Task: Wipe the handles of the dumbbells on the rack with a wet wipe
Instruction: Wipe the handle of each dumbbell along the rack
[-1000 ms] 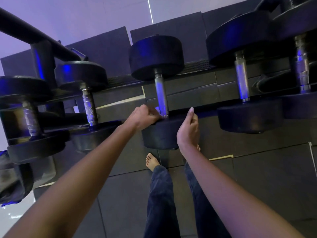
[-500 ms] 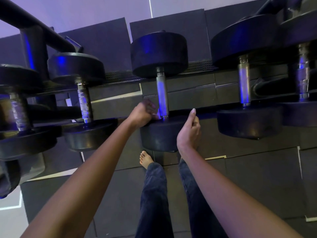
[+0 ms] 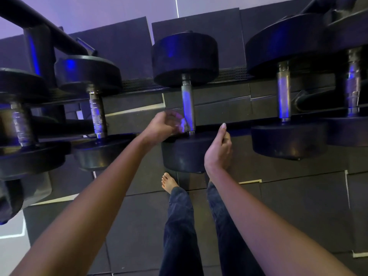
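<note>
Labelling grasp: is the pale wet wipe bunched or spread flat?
Bunched: left hand grips pale wet wipe crumpled at the knurled metal handle.

forearms point(image 3: 103, 192): bare | trousers point(image 3: 180, 226): dark blue denim | foot point(image 3: 168, 182): bare

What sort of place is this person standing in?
Most likely a gym's free-weights area. Black dumbbells with metal handles sit in a row on a rack, dark rubber-like floor tiles lie underneath, and the left hand holds a wet wipe at one handle.
</note>
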